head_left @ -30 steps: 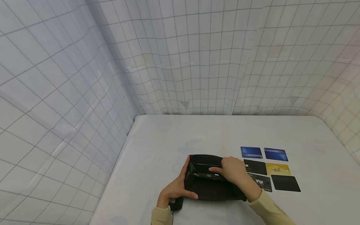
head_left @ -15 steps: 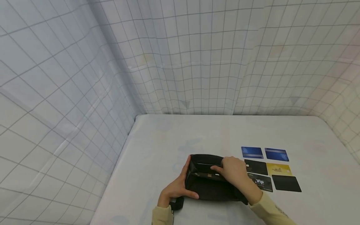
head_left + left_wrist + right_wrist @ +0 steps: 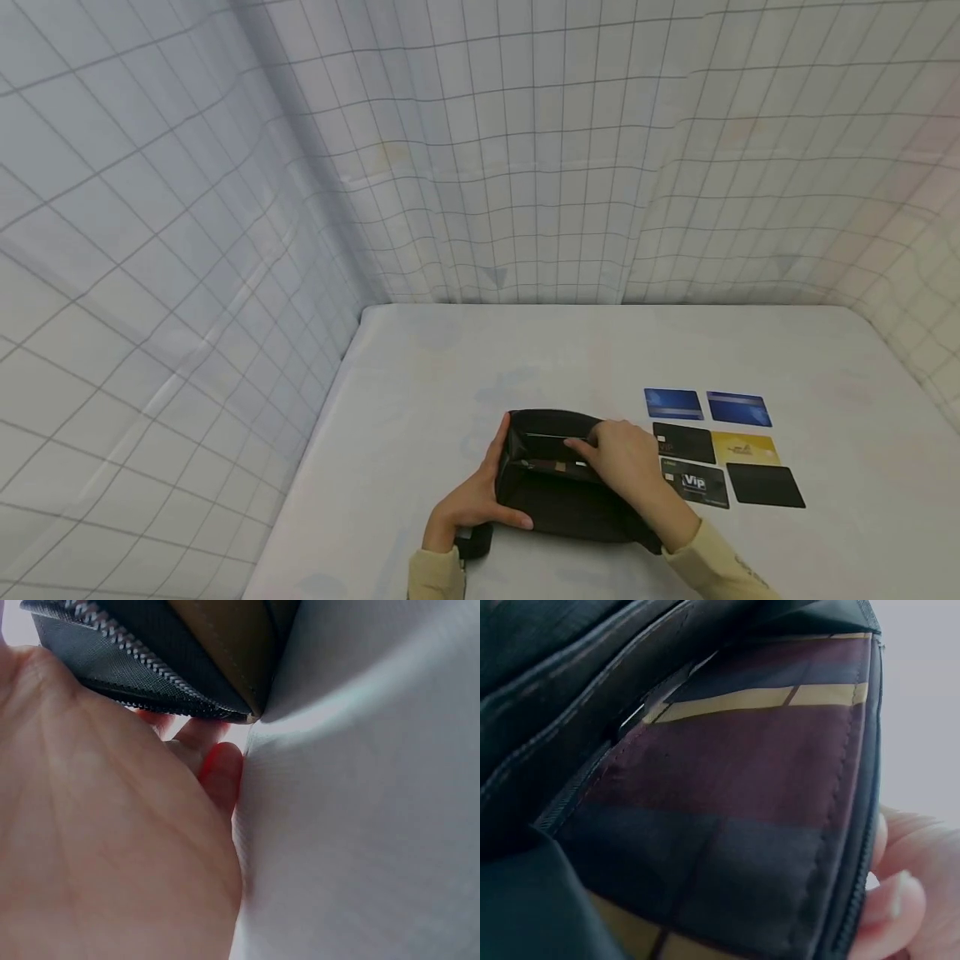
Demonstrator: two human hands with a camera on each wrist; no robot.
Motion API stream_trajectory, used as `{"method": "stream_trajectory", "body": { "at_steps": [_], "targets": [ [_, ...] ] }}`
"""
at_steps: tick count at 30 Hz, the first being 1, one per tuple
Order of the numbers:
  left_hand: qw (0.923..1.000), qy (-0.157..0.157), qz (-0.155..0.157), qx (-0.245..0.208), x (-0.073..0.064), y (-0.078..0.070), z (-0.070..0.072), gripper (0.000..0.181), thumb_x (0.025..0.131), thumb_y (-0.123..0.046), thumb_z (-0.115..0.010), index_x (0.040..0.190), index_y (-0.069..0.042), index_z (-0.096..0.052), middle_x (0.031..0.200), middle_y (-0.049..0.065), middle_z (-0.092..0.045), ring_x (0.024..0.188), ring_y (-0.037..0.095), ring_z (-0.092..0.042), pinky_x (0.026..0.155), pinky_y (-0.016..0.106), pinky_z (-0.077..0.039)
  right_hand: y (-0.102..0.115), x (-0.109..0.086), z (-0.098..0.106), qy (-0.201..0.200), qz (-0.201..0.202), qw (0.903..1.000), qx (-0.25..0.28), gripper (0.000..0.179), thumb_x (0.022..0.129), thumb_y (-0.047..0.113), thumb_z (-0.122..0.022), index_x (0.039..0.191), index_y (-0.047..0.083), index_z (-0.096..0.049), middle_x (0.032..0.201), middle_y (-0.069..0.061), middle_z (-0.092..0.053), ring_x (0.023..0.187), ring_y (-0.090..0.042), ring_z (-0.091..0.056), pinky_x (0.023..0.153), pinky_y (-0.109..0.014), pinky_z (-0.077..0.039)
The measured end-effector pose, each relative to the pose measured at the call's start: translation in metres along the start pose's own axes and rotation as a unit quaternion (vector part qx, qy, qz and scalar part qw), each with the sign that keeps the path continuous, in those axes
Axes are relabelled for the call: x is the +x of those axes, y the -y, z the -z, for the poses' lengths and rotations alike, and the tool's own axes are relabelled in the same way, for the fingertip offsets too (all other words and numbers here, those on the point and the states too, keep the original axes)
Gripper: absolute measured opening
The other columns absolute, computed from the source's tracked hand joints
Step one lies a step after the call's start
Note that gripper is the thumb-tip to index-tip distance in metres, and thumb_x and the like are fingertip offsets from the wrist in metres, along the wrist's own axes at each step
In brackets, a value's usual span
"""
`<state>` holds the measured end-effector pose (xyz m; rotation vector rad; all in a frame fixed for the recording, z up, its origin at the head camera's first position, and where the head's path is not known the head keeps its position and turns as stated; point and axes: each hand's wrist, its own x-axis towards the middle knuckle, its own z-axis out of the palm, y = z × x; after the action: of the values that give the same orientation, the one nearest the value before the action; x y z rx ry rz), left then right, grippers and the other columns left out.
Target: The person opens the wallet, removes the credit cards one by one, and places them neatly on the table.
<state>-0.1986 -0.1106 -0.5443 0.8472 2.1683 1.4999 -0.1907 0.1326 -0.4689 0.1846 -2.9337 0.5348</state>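
A long black zip-around wallet stands unzipped, its mouth spread and inner pockets showing. My left hand grips its left end, thumb along the near side and fingers up the far side. In the left wrist view the zip teeth run along that end, above the palm. At the right, my right hand holds the wallet's wall with the thumb inside the mouth. The right wrist view shows a striped lining in maroon, navy and yellow, with fingertips at the zipped edge.
Right of the wallet, several cards lie in rows on the white table: blue cards, dark VIP cards, a yellow card and a plain black card. White gridded curtains enclose the table's back and sides.
The wallet's near right corner has come slightly toward me, and my right thumb has slid a little to the right. My left hand keeps its hold; the cards lie as before.
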Motion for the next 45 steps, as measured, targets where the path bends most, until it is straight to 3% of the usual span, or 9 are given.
{"method": "stream_trajectory", "body": {
  "at_steps": [10,18,22,27,34,45],
  "targets": [
    [1.0,-0.001,0.006,0.004,0.0,0.0,-0.003,0.128,0.068,-0.035,-0.082,0.144,-0.038,0.02,0.152,-0.013,0.02,0.141,0.021,0.01,0.107,0.061,-0.015,0.0,-0.001,-0.004,0.002,-0.017,0.9988,0.045,0.031,0.078,0.046,-0.07,0.065,0.017,-0.074,0.051,0.008,-0.058,0.041,-0.007,-0.043,0.038,-0.024,-0.033],
    [0.9998,0.012,-0.004,-0.017,-0.005,-0.029,0.001,0.125,0.072,-0.031,-0.08,0.146,-0.027,0.02,0.153,-0.002,0.022,0.14,0.03,0.011,0.106,0.064,-0.012,0.001,-0.002,-0.006,0.009,-0.024,0.9966,0.079,0.024,0.079,0.042,-0.07,0.07,0.019,-0.074,0.039,0.014,-0.043,0.036,-0.005,-0.04,0.037,-0.024,-0.031],
    [0.9998,0.013,0.0,-0.015,-0.006,-0.033,0.002,0.124,0.073,-0.031,-0.08,0.146,-0.026,0.02,0.153,-0.001,0.021,0.14,0.031,0.011,0.106,0.064,-0.013,0.001,0.0,-0.006,0.023,-0.034,0.9945,0.096,0.022,0.079,0.041,-0.071,0.074,0.019,-0.074,0.038,0.014,-0.043,0.036,-0.005,-0.042,0.037,-0.025,-0.032],
    [0.9998,0.013,0.006,-0.014,-0.005,-0.031,0.003,0.125,0.072,-0.03,-0.08,0.146,-0.029,0.021,0.152,-0.003,0.022,0.14,0.027,0.012,0.107,0.062,-0.012,0.001,0.0,-0.006,0.026,-0.033,0.993,0.11,0.022,0.079,0.04,-0.071,0.076,0.018,-0.074,0.04,0.013,-0.045,0.037,-0.005,-0.043,0.037,-0.025,-0.033],
    [1.0,0.0,-0.005,-0.005,0.001,0.003,-0.001,0.127,0.069,-0.035,-0.082,0.144,-0.036,0.02,0.152,-0.011,0.021,0.141,0.023,0.01,0.106,0.063,-0.014,0.001,0.001,-0.006,0.024,-0.03,0.9927,0.114,0.023,0.078,0.042,-0.071,0.072,0.019,-0.072,0.041,0.013,-0.045,0.037,-0.005,-0.043,0.038,-0.025,-0.033],
    [1.0,-0.003,0.004,-0.006,-0.001,0.002,-0.001,0.126,0.07,-0.033,-0.082,0.144,-0.038,0.02,0.152,-0.012,0.02,0.141,0.023,0.009,0.106,0.061,-0.016,0.001,0.003,-0.009,0.021,-0.013,0.9934,0.112,0.026,0.078,0.042,-0.071,0.062,0.022,-0.064,0.049,0.012,-0.047,0.041,-0.007,-0.04,0.039,-0.024,-0.031]
  ]
}}
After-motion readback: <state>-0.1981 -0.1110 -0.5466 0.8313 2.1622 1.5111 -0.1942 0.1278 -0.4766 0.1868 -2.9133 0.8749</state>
